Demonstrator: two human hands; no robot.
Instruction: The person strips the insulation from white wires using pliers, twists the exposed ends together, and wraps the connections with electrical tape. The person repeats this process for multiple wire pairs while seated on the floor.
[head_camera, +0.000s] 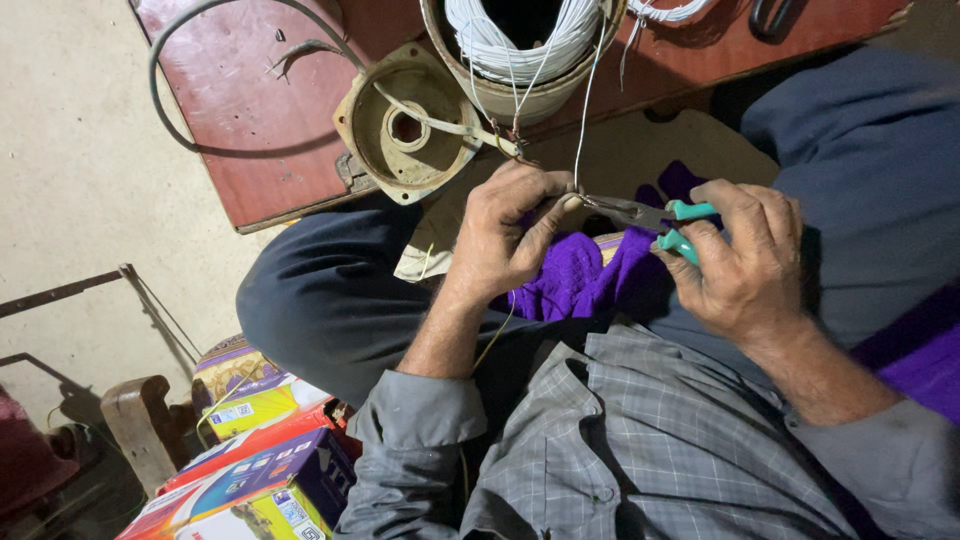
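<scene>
While the left hand (505, 235) pinches a thin white wire (583, 120) at its thumb tip, the right hand (745, 260) grips green-handled pliers (650, 215), nose pointing left at the pinch.

Wire runs up to the winding (520, 40) on the red board (250, 120); colourful cartons (260, 470) lie lower left.

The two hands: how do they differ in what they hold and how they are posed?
The left hand pinches a thin white wire between thumb and fingers, while the right hand grips green-handled pliers. The left hand's fingers curl towards the plier tips; the right hand wraps round the handles, further from the red board. Both are bare, held over a purple cloth on the lap, and meet at the same wire.
</scene>
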